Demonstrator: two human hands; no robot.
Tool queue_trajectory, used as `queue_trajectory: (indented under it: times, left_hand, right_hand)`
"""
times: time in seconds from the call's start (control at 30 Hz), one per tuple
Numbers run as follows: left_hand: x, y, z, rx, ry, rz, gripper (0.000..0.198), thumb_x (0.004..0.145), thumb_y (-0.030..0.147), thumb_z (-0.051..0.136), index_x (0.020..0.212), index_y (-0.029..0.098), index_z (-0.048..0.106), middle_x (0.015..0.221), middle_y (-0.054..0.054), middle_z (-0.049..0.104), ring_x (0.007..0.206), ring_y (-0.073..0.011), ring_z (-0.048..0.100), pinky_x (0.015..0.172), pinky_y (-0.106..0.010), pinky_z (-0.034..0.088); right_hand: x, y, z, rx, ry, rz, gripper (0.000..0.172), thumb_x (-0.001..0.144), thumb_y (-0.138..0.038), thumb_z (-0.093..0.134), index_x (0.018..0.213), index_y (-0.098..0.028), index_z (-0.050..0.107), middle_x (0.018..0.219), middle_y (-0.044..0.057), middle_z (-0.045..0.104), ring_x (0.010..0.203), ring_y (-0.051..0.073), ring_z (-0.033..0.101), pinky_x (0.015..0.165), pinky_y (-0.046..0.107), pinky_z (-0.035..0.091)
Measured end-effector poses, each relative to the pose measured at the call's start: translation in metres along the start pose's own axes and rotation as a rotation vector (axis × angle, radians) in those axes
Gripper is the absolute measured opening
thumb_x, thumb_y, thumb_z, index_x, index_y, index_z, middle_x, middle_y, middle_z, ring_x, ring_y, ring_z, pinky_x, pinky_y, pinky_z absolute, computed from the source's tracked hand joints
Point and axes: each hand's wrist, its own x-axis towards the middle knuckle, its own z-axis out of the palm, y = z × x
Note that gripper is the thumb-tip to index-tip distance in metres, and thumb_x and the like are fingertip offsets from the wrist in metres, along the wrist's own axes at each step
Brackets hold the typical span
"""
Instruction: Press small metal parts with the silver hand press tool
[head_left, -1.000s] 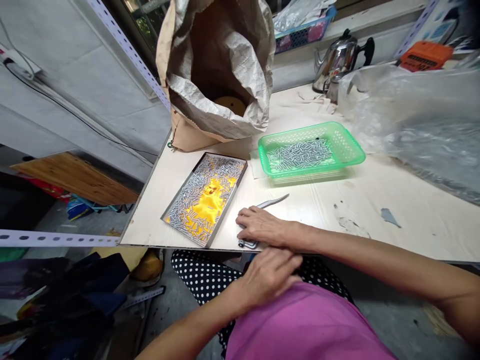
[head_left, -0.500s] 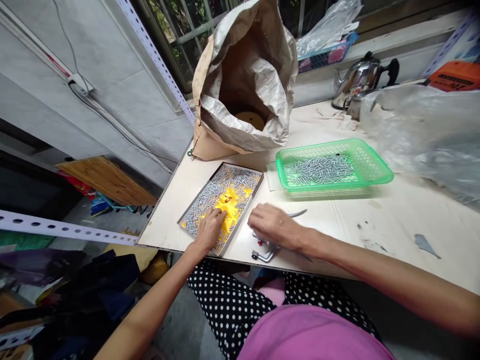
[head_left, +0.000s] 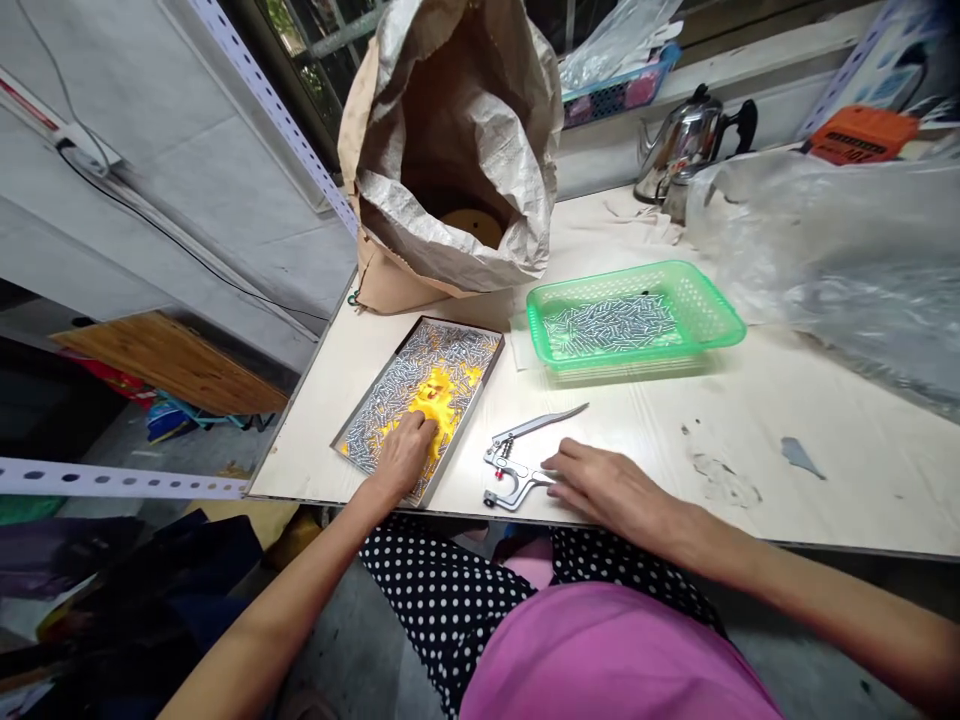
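Note:
A shallow metal tray (head_left: 459,400) with a yellow bottom lies near the table's front left, filled with several small silvery pins. My left hand (head_left: 403,455) reaches into its near end, fingers curled down onto the pins; what they pinch is hidden. A pair of metal pliers (head_left: 525,452) lies on the white table (head_left: 750,420) just right of the tray. My right hand (head_left: 611,488) rests flat beside the pliers, fingertips touching the lower handle, fingers stretched out.
A green plastic basket (head_left: 712,320) holding more pins stands behind the pliers. A large open paper sack (head_left: 457,150) stands at the back left. A clear plastic bag (head_left: 840,250) covers the right side; a steel kettle (head_left: 686,140) sits behind.
My right hand has slid back to the right off the pliers, leaving them uncovered. My left hand, which came up from my lap earlier, stays in the tray's near end.

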Motion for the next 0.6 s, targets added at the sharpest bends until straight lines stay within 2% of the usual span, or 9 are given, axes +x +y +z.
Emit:
queue_trajectory:
  times: [0.07,0.17,0.23,0.33,0.4,0.47,0.53,0.6]
  left_hand:
    - [0.003,-0.002,0.0,0.031,-0.015,0.023,0.024,0.098,0.019,0.039,0.094,0.017,0.063,0.099,-0.009,0.059,0.095,-0.022,0.053,0.079,-0.031,0.044]
    - [0.006,-0.006,-0.005,-0.009,-0.02,0.045,0.023,0.095,0.016,0.041,0.089,0.017,0.063,0.094,-0.009,0.061,0.092,-0.0217,0.055,0.078,-0.031,0.044]
    - [0.007,-0.001,-0.012,-0.124,0.036,0.014,0.022,0.093,0.018,0.043,0.086,0.017,0.064,0.091,-0.009,0.063,0.088,-0.021,0.057,0.077,-0.031,0.045]
    - [0.001,0.022,-0.025,-0.442,0.114,-0.129,0.018,0.09,0.025,0.05,0.086,0.017,0.065,0.084,-0.006,0.067,0.077,-0.0175,0.06,0.072,-0.028,0.046]
    - [-0.008,0.044,-0.032,-0.701,0.032,-0.246,0.019,0.086,0.032,0.054,0.086,0.017,0.066,0.072,-0.002,0.065,0.062,-0.0141,0.058,0.061,-0.025,0.045]
    - [-0.016,0.064,-0.035,-0.898,-0.127,-0.335,0.023,0.082,0.037,0.058,0.084,0.016,0.066,0.061,0.002,0.06,0.049,-0.0111,0.052,0.049,-0.022,0.04]
    - [-0.021,0.079,-0.033,-0.991,-0.245,-0.393,0.026,0.077,0.039,0.06,0.08,0.014,0.067,0.053,0.004,0.054,0.042,-0.0087,0.044,0.044,-0.021,0.033]
    - [-0.022,0.086,-0.028,-1.028,-0.298,-0.443,0.029,0.073,0.042,0.064,0.076,0.013,0.067,0.047,0.006,0.048,0.04,-0.007,0.037,0.042,-0.02,0.027]
  right_hand:
    - [-0.005,-0.004,0.021,0.029,-0.014,0.038,0.017,0.097,-0.023,0.048,0.103,-0.017,0.062,0.096,0.007,0.061,0.083,0.018,0.061,0.07,0.028,0.045]
    - [-0.007,-0.002,0.035,0.0,0.028,0.078,0.015,0.096,-0.017,0.048,0.103,-0.017,0.061,0.097,0.006,0.061,0.085,0.018,0.061,0.07,0.028,0.044]
    - [-0.006,0.001,0.039,-0.048,0.045,0.099,0.013,0.095,-0.014,0.048,0.098,-0.017,0.06,0.095,0.006,0.061,0.083,0.018,0.06,0.068,0.028,0.041]
    - [-0.005,0.004,0.039,-0.075,0.036,0.102,0.012,0.095,-0.015,0.048,0.091,-0.016,0.059,0.093,0.006,0.061,0.077,0.017,0.059,0.064,0.028,0.038]
    - [-0.004,0.004,0.036,-0.073,0.012,0.096,0.012,0.095,-0.016,0.047,0.091,-0.016,0.058,0.093,0.006,0.061,0.075,0.016,0.058,0.061,0.027,0.035]
    - [-0.004,0.004,0.034,-0.07,-0.008,0.098,0.012,0.095,-0.015,0.047,0.091,-0.016,0.058,0.093,0.006,0.061,0.075,0.015,0.057,0.06,0.027,0.033]
    - [-0.003,0.003,0.034,-0.071,-0.012,0.105,0.011,0.095,-0.015,0.047,0.091,-0.016,0.057,0.094,0.006,0.061,0.075,0.015,0.057,0.059,0.027,0.031]
    - [-0.003,0.003,0.035,-0.083,-0.005,0.113,0.011,0.095,-0.015,0.047,0.092,-0.016,0.057,0.094,0.005,0.061,0.075,0.015,0.057,0.059,0.027,0.03]
